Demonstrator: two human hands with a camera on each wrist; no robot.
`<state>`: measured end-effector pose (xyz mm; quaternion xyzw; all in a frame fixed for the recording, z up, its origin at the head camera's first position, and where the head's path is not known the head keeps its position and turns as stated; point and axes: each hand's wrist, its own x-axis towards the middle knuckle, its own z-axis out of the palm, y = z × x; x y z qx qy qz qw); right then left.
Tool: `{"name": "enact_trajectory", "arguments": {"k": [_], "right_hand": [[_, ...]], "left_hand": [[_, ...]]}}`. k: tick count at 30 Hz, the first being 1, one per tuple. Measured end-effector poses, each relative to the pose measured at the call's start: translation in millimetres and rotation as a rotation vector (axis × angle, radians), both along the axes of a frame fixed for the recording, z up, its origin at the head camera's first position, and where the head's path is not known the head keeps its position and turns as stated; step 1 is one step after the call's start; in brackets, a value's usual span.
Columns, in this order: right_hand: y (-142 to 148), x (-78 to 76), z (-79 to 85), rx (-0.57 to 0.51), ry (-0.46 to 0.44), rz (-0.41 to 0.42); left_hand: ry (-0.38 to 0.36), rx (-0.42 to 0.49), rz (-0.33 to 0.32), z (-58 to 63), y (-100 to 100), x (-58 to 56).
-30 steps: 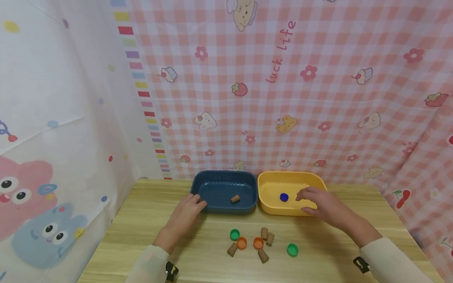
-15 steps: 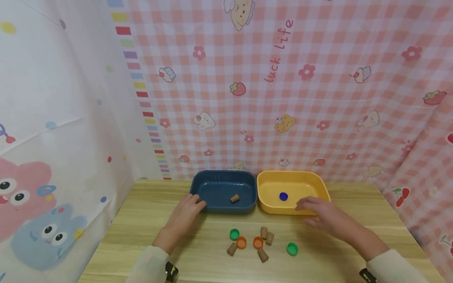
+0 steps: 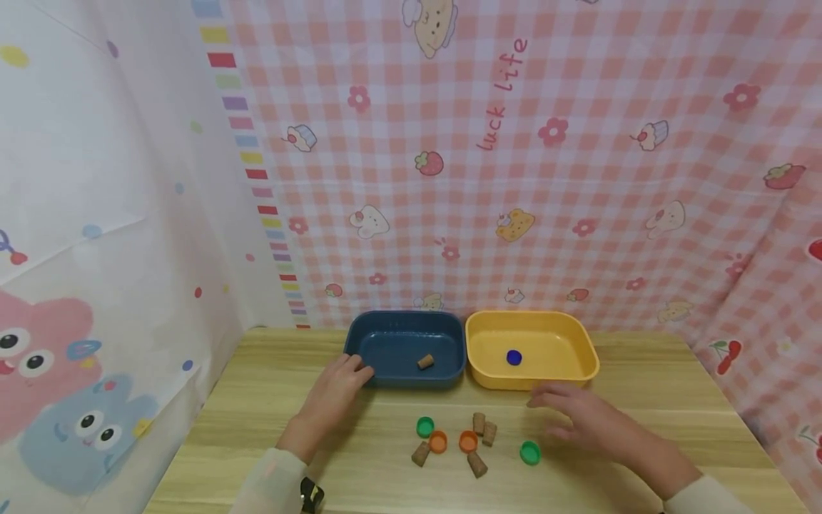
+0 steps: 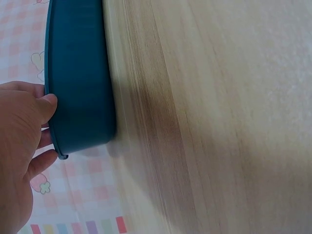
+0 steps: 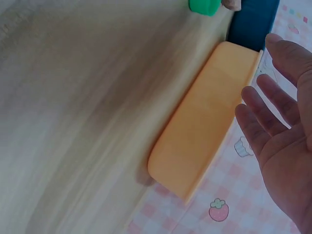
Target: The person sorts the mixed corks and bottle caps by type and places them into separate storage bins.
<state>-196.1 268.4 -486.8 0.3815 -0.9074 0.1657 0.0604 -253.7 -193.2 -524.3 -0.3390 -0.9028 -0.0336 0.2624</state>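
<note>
My left hand [image 3: 334,389] grips the left front corner of a dark blue tray [image 3: 392,346]; in the left wrist view its thumb lies on the near side of the rim, with fingers behind. Inside that tray lies one cork [image 3: 426,362]. My right hand [image 3: 581,417] hovers in front of a yellow tray [image 3: 559,346], fingers spread and holding nothing. A blue bottle cap [image 3: 514,358] sits in the yellow tray. Closest to the right hand on the table is a green cap [image 3: 529,452].
Two orange caps [image 3: 468,442], another green cap [image 3: 425,427] and several corks [image 3: 477,465] lie on the wooden table [image 3: 642,371] before the trays. Checked pink cloth [image 3: 398,185] hangs right behind them. A white printed cloth [image 3: 128,178] hangs at the left.
My right hand has drawn back from over the yellow tray toward the table's front. The left hand stays at the blue tray; caps and corks keep their places.
</note>
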Motion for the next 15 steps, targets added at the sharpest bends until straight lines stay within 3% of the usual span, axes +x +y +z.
{"name": "enact_trajectory", "arguments": {"k": [10, 15], "right_hand": [[-7, 7.4, -13.3, 0.067, -0.142, 0.001], [-9, 12.6, -18.2, 0.088, -0.249, -0.037]], "left_hand": [[-0.042, 0.001, 0.012, 1.9, 1, 1.9], [-0.046, -0.004, 0.016, 1.9, 1, 1.8]]}}
